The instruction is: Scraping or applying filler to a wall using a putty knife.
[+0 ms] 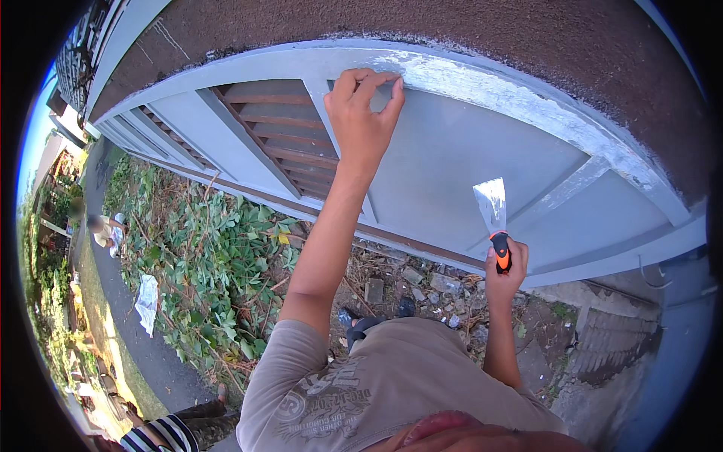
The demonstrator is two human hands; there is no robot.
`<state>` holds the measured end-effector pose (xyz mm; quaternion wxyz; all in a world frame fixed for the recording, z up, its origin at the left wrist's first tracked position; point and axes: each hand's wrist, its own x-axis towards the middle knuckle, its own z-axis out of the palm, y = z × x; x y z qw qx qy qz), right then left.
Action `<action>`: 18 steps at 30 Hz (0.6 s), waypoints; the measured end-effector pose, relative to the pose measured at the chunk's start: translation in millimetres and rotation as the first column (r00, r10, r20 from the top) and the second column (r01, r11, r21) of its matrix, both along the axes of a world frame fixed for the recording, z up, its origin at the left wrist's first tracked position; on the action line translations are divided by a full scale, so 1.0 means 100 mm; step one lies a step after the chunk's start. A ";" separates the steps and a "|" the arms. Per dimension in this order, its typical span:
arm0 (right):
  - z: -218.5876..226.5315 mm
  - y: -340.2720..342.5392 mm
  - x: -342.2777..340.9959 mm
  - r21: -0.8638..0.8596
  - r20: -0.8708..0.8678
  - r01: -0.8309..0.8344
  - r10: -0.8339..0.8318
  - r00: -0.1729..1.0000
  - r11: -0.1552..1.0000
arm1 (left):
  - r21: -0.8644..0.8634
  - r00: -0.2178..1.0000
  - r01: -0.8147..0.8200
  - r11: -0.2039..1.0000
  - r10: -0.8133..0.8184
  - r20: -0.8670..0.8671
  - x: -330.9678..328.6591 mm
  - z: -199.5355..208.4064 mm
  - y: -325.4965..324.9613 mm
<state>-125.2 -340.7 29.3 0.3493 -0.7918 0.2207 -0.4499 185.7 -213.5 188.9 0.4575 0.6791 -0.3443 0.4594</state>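
Note:
My right hand (506, 275) grips a putty knife (491, 203) by its black-and-orange handle. Its wide metal blade points up, in front of the grey wall panel (452, 151), with whitish smears on it. Higher up, my left hand (365, 113) is raised to the pale wooden frame (331, 60). Its fingers are curled, and thumb and forefinger come together near the lower edge of the top rail; anything between them is too small to make out. Along the rail to the right of this hand runs a rough, patchy white stretch (512, 94).
Brown slats (279, 120) fill an opening left of the panel. Below lie leafy cut branches (218, 279), then rubble (444, 285) near my feet. A white sheet (147, 305) lies beside the paved path (151, 361). One person (105, 232) is farther off; another in stripes (162, 435) is lower left.

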 end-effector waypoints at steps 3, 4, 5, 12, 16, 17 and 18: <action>-0.01 0.00 0.02 0.024 0.004 -0.022 0.022 1.000 0.999 | 0.009 0.994 -0.068 0.998 0.067 0.091 0.00 0.04 0.02; 0.00 -0.01 0.03 0.032 0.002 -0.031 0.031 1.000 0.999 | 0.008 0.993 -0.073 0.997 0.072 0.088 0.00 0.04 0.02; -0.01 -0.01 0.04 0.031 0.000 -0.036 0.036 0.999 0.999 | 0.011 0.994 -0.068 0.998 0.067 0.088 0.00 0.05 0.01; 0.00 -0.05 0.06 -0.002 -0.007 -0.062 0.062 0.998 0.998 | 0.020 0.999 0.007 1.000 -0.008 0.050 0.03 0.12 0.02; 0.00 -0.05 0.08 -0.036 -0.006 -0.061 0.061 0.998 0.997 | 0.022 0.998 0.011 1.000 -0.012 0.062 0.04 0.13 0.02; 0.00 -0.05 0.08 -0.036 -0.005 -0.063 0.063 0.998 0.997 | 0.034 0.999 0.013 0.999 -0.014 0.041 0.04 0.12 0.03; 0.00 -0.05 0.09 -0.031 -0.009 -0.070 0.069 0.998 0.997 | 0.046 1.000 0.015 0.999 -0.016 0.021 0.04 0.12 0.03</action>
